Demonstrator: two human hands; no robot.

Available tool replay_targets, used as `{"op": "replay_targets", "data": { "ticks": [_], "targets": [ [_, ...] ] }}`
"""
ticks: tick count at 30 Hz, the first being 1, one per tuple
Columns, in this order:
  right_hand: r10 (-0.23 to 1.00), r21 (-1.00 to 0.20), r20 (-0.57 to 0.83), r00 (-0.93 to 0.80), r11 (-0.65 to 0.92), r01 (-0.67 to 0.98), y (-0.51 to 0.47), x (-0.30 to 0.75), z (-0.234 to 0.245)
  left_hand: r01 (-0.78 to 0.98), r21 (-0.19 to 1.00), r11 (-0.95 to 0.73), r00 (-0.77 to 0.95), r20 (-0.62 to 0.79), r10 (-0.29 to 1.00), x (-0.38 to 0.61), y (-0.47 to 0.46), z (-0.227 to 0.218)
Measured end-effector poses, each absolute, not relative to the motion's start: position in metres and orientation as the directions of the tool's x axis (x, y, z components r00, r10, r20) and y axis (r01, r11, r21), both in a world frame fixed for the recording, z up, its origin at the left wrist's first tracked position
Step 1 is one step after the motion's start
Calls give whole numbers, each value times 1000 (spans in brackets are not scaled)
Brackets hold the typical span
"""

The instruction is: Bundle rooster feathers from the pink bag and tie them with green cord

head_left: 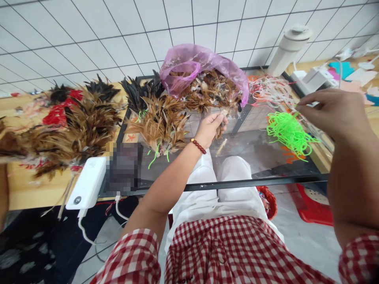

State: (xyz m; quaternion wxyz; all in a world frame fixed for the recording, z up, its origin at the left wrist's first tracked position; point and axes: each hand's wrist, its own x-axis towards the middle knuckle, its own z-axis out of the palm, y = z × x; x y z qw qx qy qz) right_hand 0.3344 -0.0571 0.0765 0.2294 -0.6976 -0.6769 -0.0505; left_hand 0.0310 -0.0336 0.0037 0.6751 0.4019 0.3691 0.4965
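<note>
Person at a glass-topped counter [254, 148], seen from the head. The left hand [211, 125] pinches a small feather bunch [219, 133] between thumb and fingers, over the counter's middle, just in front of a pink plastic bag [207, 53] with brown feathers [216, 88] inside. The right hand [333, 112] has its fingertips drawn together beside the upper edge of a bright green string bundle [288, 132]; whether they grip a strand cannot be told. Pale strings [272, 90] lie behind that bundle, near an upright white bottle [290, 51]. Left of the bag, a feather pile [161, 122] rests, green string ends protruding at its near edge.
</note>
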Motion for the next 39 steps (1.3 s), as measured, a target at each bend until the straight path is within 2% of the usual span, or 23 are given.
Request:
{"op": "replay_targets", "data": {
  "ticks": [2,4,5,6,8,9,11,14,17,20,22,25,27,31,33,36,39],
  "targets": [
    [938,-201,345,40,32,979,-57,343,76,-383,907,176,209,-101,973,30,-33,5],
    [944,-113,321,-84,126,986,-56,334,71,-390,904,173,179,-110,978,30,-32,6],
    [935,-106,323,-144,187,977,-55,323,67,-393,903,175,167,-117,979,29,-31,7],
    [920,-161,342,-193,260,952,-53,309,63,-395,901,178,158,-125,980,29,-31,8],
    [920,-358,203,-336,389,849,-50,278,51,-399,898,183,149,-134,980,29,-30,8],
    [916,-449,133,-378,395,801,-49,263,44,-401,898,183,146,-134,980,28,-30,8],
    [892,-588,81,-445,403,701,-45,238,29,-399,899,180,141,-134,981,28,-30,7],
    [877,-739,37,-479,347,578,-40,216,9,-383,905,182,133,-142,981,29,-31,6],
    [877,-796,-4,-481,288,532,-37,208,-3,-365,913,182,125,-145,981,29,-31,5],
    [861,-746,6,-509,343,571,-37,205,-4,-348,923,168,121,-134,984,30,-31,4],
    [845,-661,98,-526,451,600,-36,206,1,-318,934,162,111,-132,985,30,-31,4],
    [807,-460,307,-504,590,664,-34,209,14,-239,957,168,114,-144,983,30,-33,7],
    [775,-313,406,-485,616,723,-32,211,23,-193,965,177,133,-153,979,31,-36,9],
    [721,-92,465,-513,616,782,-27,208,30,-155,967,203,194,-171,966,32,-39,13],
    [707,-38,463,-534,618,785,-27,204,29,-153,965,212,229,-174,958,33,-40,14],
    [720,-20,454,-525,597,802,-28,206,33,-163,959,231,267,-183,946,33,-40,13],
    [817,-62,440,-373,442,895,-24,228,46,-187,950,250,260,-198,945,34,-40,12]
  ]
}}
